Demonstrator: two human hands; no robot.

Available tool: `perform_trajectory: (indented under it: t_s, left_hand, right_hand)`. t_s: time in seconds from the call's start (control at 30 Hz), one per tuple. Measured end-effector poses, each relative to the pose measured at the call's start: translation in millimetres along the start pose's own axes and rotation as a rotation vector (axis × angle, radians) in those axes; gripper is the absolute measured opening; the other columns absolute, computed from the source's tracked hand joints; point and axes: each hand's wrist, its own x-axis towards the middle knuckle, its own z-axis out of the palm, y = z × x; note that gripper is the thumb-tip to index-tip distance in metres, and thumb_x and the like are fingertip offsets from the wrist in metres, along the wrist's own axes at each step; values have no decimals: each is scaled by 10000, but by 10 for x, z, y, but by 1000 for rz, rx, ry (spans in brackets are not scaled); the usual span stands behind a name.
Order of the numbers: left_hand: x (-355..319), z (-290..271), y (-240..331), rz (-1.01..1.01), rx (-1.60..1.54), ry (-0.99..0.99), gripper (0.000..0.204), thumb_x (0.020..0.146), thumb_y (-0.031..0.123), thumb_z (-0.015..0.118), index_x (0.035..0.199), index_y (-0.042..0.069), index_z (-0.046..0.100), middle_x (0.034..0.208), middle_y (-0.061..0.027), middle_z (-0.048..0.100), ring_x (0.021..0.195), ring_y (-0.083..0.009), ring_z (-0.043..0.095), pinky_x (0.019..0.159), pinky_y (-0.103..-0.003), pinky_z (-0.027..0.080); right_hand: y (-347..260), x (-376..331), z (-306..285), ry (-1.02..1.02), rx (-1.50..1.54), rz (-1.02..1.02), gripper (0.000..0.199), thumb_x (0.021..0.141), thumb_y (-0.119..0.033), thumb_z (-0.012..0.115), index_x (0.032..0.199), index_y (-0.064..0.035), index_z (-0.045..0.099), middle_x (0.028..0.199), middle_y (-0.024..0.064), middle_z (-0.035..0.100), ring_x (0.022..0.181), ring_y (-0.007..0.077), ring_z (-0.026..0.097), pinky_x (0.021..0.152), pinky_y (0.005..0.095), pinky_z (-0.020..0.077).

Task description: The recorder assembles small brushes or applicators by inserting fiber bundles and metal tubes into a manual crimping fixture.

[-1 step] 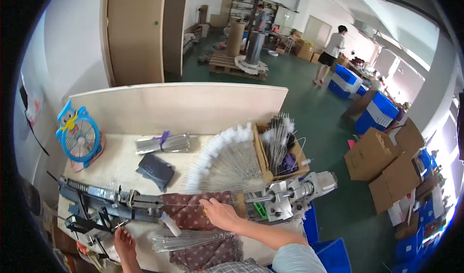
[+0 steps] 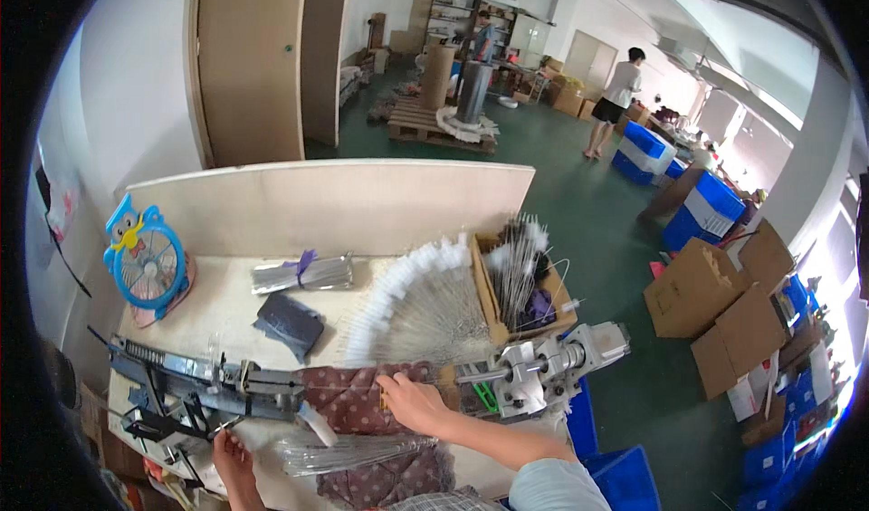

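Mid-run — finished white-tipped brushes (image 2: 412,298) fanned out, bare wires (image 2: 353,454) waiting; right hand (image 2: 412,404) flat on cloth (image 2: 348,398), left hand (image 2: 231,452) pinching something small — cannot tell what.

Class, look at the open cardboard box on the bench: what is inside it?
The cardboard box holds upright white-tipped wire brushes and something purple. Its bottom is hidden beneath them.

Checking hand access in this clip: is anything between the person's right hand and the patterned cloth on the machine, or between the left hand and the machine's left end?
Nothing visible. The right hand already rests on the patterned cloth. The left hand is at the machine, fingers up against its metal parts. The bundle of wires lies between the two forearms, off to the side.
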Motion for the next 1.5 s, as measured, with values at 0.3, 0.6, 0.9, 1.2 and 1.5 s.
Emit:
perform_trajectory:
  t_s: [0.3, 0.6, 0.9, 1.2, 1.5]
  left_hand:
    - [-979, 783, -207, 366, 467, -417, 260, 935, 157, 474, 741, -5, 537, 720, -51, 452, 630, -128, 454, 557, -265, 386]
    - [-1275, 1677, -473, -82, 116, -669, 106, 869, 126, 594, 826, 30, 594, 710, -48, 600, 564, -104, 522, 524, -243, 407]
    - [-1217, 2044, -766, 43, 121, -742, 139, 904, 170, 588, 891, 31, 598, 746, -34, 612, 591, -71, 518, 540, -208, 414]
    - [-1338, 2167, -894, 120, 284, -813, 169, 920, 156, 561, 915, -4, 617, 803, -49, 640, 604, -65, 502, 560, -205, 416]
    - [-1328, 2220, -941, 84, 276, -797, 163, 917, 139, 560, 907, -5, 636, 798, -47, 643, 625, -64, 509, 567, -211, 410]
  right_hand:
    - [248, -49, -98, -3, -198, -352, 319, 804, -19, 513, 1123, -17, 536, 1211, 207, 434, 1034, 361, 505, 756, 434, 498]
    - [159, -407, -411, -74, 33, -185, 236, 798, -39, 595, 1032, -13, 582, 990, 132, 502, 798, 324, 590, 660, 383, 493]
    - [111, -82, -717, 178, 62, -211, 219, 842, -155, 593, 1028, -52, 642, 885, 86, 623, 853, 291, 577, 739, 377, 470]
    - [206, -128, -774, 83, 392, -122, 272, 839, -203, 627, 1058, -43, 639, 906, 87, 646, 869, 255, 594, 760, 347, 462]
    - [274, -143, -830, 73, 431, -185, 261, 840, -190, 626, 1059, -50, 643, 902, 93, 644, 870, 257, 594, 758, 350, 466]
